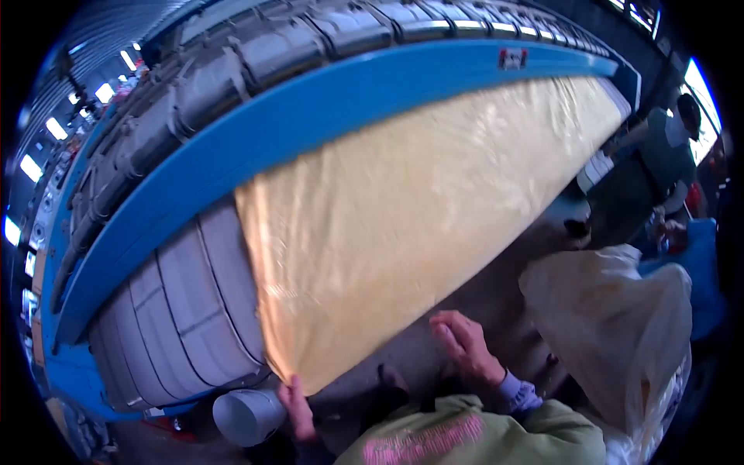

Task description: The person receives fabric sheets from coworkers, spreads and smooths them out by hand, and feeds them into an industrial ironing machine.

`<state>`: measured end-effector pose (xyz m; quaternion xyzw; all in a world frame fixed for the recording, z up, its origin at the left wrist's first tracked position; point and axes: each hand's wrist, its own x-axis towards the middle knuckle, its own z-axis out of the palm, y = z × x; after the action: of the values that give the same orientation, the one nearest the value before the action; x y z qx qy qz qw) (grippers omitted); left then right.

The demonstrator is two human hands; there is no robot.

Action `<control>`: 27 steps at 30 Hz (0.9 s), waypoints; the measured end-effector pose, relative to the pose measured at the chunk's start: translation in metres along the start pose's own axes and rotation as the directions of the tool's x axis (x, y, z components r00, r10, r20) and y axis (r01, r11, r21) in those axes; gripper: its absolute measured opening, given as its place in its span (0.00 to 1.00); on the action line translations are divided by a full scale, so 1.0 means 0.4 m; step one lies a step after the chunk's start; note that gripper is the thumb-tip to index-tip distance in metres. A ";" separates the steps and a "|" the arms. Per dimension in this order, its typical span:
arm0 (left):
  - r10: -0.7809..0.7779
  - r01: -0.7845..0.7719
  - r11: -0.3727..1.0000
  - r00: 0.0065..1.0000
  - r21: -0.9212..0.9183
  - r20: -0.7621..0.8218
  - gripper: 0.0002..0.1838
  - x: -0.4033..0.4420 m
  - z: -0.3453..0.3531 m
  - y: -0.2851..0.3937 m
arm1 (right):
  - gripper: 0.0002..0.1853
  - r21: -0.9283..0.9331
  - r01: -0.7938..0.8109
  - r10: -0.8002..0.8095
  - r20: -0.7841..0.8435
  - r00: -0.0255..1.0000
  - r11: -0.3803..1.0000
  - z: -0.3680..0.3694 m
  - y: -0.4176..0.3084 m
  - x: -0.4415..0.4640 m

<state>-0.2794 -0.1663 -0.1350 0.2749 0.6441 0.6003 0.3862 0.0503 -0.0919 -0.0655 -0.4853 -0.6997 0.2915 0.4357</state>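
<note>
Blue machine (333,101), yellow sheet (418,217) in left hand (296,404)

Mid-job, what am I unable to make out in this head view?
In the head view:
Left hand: small and blurred, so its grip on the yellow sheet is unclear.
Sheet's upper edge: hidden by the blue beam.
Label on the beam: too small to read.
Pale bag: lower end cut off by the bottom edge.
</note>
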 end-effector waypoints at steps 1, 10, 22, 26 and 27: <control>-0.139 0.139 0.990 0.990 0.009 -0.035 0.12 -0.019 0.020 0.036 | 0.07 -0.004 -0.059 0.059 0.014 0.998 0.998 -0.009 0.013 -0.012; -0.186 0.203 0.962 0.977 0.183 -0.109 0.28 0.008 -0.185 -0.062 | 0.13 -0.105 -0.348 0.361 0.147 0.921 0.932 0.025 0.178 -0.220; 0.533 0.046 0.590 0.728 0.806 -0.432 0.20 0.001 -0.151 0.234 | 0.18 0.361 -0.900 0.965 0.001 0.263 0.245 -0.074 0.461 -0.764; 0.812 -0.434 0.533 0.504 0.726 -0.294 0.16 0.043 -0.061 0.141 | 0.18 0.516 -0.829 0.976 -0.129 0.173 0.215 -0.125 0.453 -0.877; 0.768 -0.523 0.541 0.626 0.659 -0.135 0.16 0.074 -0.045 0.080 | 0.17 0.516 -0.832 0.977 -0.154 0.147 0.206 -0.139 0.448 -0.903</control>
<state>-0.3140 -0.1481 -0.1087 0.4659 0.7020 0.5266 -0.1133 0.2299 -0.3654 -0.3075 -0.7864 -0.0754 0.4783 0.3836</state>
